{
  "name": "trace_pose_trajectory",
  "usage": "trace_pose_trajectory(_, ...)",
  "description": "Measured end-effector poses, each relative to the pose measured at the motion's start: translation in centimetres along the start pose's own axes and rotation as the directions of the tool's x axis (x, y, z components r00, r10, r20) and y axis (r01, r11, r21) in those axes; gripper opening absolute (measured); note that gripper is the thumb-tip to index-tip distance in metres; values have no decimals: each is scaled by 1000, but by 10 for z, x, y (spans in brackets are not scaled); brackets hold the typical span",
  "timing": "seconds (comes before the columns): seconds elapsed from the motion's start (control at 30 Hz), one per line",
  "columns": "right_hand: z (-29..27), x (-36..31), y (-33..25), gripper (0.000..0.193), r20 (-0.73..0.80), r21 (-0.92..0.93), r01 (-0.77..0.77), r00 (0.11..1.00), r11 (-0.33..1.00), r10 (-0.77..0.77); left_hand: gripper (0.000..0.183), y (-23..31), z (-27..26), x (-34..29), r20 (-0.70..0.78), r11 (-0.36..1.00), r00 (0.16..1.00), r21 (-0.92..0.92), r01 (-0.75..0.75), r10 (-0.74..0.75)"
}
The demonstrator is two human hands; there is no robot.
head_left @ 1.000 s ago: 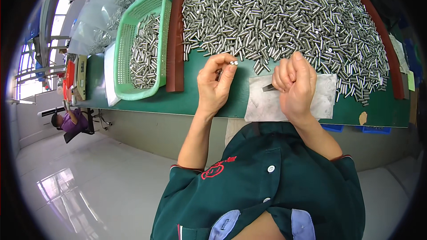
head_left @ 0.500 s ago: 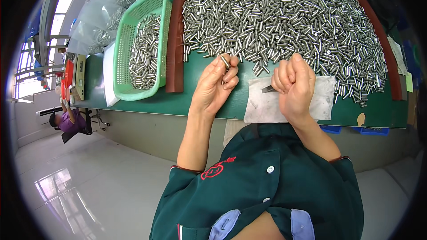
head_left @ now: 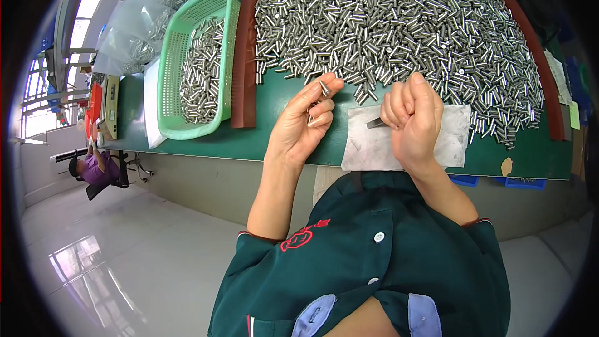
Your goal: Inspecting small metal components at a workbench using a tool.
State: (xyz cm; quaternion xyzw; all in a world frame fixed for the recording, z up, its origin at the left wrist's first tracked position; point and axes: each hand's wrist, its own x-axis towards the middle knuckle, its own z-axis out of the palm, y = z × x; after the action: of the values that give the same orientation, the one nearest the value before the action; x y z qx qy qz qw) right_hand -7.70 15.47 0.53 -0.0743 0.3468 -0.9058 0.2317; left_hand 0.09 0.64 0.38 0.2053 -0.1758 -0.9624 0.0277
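Green matting covers the workbench (head_left: 274, 143) in front of me, and the far half of it is buried under a huge heap of small silver pins (head_left: 399, 19), held in on the left by a dark red rail (head_left: 244, 75). Left of that rail sits a green mesh basket (head_left: 168, 87) partly filled with the same pins, with clear plastic bags (head_left: 143, 12) piled beyond it. Near the bench edge lies a grey cloth (head_left: 374, 146) under my right side.

My left hand (head_left: 302, 128) has come back from the edge of the heap since a second ago: then the fingers were up at the pins, now thumb and forefinger are pinched shut on one single pin (head_left: 324, 88), lifted clear just near of the pile. I read that as a piece picked out for checking. Its long axis runs near-to-far with a slight lean, the upper end pointing toward the heap.

My right hand (head_left: 412, 118) is unchanged, curled into a closed fist over the cloth, gripping a slim dark tool (head_left: 376, 123) whose tip pokes out leftward toward the left hand
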Motion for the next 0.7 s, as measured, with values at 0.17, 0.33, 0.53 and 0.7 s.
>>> trace_pose_trajectory(0.17,-1,0,0,35,-3,-11,-1,1000,1000,1,21,0,1,-1,-102,999,995,-25,-24,21)
trace_pose_trajectory(0.33,-2,0,0,36,-8,-8,1,1000,1000,-1,22,4,-1,1,38,837,977,510,-198,208)
trace_pose_trajectory(0.53,-1,0,0,36,-13,-13,-7,1000,1000,7,5,-1,6,14,543,-617,689,767,-175,480)
trace_pose_trajectory(0.7,0,0,0,36,-17,-9,-13,1000,1000,13,11,2,13,19,490,-667,779,735,-127,391)
